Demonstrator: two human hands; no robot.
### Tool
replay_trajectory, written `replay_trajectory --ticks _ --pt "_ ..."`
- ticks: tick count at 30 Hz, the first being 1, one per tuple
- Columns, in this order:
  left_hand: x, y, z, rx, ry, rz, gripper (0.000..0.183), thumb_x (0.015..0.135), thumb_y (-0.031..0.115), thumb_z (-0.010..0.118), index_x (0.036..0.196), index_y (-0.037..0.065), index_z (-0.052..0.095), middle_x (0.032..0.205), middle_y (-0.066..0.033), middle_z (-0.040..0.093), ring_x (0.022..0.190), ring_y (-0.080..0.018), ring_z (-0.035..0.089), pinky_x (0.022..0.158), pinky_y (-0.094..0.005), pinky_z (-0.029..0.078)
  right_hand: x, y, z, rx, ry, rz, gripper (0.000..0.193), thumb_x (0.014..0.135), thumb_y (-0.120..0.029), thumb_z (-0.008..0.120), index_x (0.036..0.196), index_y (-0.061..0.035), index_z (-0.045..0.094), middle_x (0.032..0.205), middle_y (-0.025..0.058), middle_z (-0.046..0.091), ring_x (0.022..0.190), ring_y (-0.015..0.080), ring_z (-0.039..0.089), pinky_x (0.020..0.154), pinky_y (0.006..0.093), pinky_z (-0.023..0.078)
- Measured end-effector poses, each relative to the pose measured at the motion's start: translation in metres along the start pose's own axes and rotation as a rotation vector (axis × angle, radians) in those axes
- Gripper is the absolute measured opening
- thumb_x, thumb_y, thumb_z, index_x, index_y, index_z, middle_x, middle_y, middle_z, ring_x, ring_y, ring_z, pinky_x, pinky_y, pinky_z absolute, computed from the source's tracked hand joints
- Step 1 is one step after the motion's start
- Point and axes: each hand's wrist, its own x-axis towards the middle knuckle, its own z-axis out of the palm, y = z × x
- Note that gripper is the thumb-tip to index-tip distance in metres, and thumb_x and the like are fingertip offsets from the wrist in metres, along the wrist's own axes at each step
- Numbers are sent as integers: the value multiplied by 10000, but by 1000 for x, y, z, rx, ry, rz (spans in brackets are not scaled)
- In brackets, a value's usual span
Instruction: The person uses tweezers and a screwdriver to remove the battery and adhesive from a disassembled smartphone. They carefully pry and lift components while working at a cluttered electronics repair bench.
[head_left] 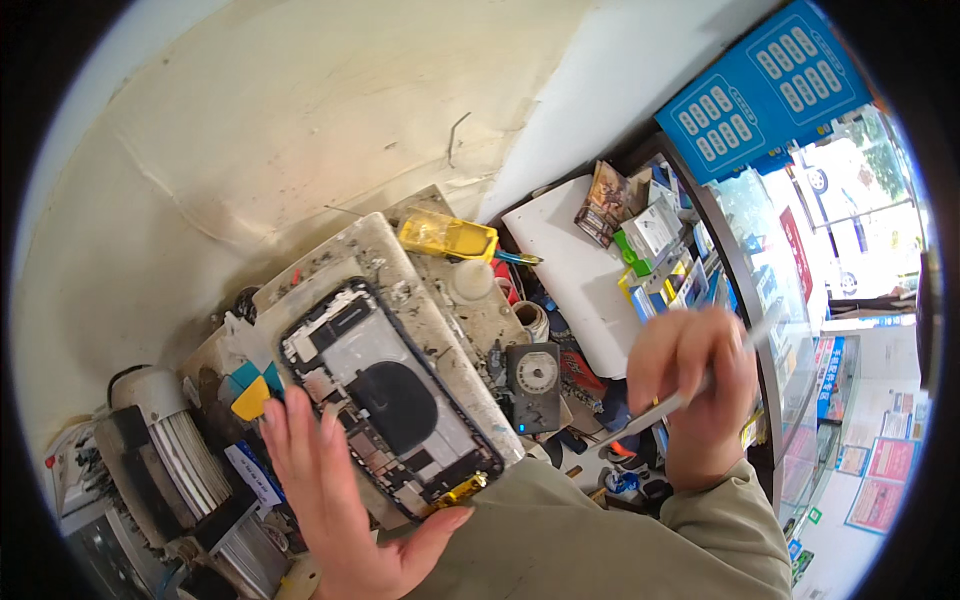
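Opened phone chassis (392,402), back shell with black frame, dark round coil patch in the middle and small boards along its edges, lies tilted on a worn, stained grey work pad (420,300) at the centre of a cluttered bench. Left hand (335,500) comes in from the lower edge, fingers spread flat and loose, not clasping anything; palm and fingertips rest on the lower-left edge of the phone chassis, thumb reaching toward its bottom corner by a small gold-coloured part (462,490). Right hand (690,385) is raised above the right side of the bench, well apart from the chassis, fingers curled tight around a thin silver tool (650,415), looks like tweezers, slightly blurred, tip pointing down-left toward the bench. Blue and yellow plastic picks (252,388) sit just beside the chassis, touching the left fingertips' area. Yellow box (448,238) lies at the far end of the pad, a white round cap (473,278) just beside it. Small dark square device with a pale dial (533,385) sits just right of the pad, between the pad and the right hand. White board (570,265) with small packets behind it. Blue cards (765,85) on the wall upper right.
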Motion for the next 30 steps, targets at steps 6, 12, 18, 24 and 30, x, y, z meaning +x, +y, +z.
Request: replay_trajectory --ticks 6,12,18,24,30 --pt "-21 -2 -2 -5 78 134 940 1011 597 638 1603 -78 359 1632 -371 382 1494 -566 343 1205 -657 300 -16 28 -14 -829 -201 -55 227 916 7 749 1136 -39 776 1045 134 730 863 269 728 688 366 586" --pt "-63 -2 -24 -39 98 401 728 1084 515 582 1579 -7 471 1563 -345 485 1457 -544 471 1129 -692 434 -31 -3 0 -629 -185 146 437 888 49 712 1318 -28 725 1118 170 706 948 309 711 749 387 592" --pt "-36 43 -13 -427 -102 299 770 1086 564 543 1587 -13 457 1550 -348 495 1401 -557 524 1127 -647 466 -36 -15 71 -111 -737 -193 278 948 -15 658 1212 67 621 879 210 628 737 420 646 625 484 510" --pt "-61 27 -32 -811 195 269 465 1178 325 416 1484 4 557 1203 -207 713 900 -315 683 829 -461 592 23 -23 30 -415 -812 -206 285 979 -154 720 1189 34 676 1050 196 716 963 405 711 842 487 583" --pt "-89 22 -33 -840 433 -190 464 1163 389 486 1085 -32 665 864 -143 656 655 -196 576 596 -328 484 137 46 -44 -590 -131 185 260 1013 -164 717 1196 13 769 859 57 727 804 102 634 747 286 542"
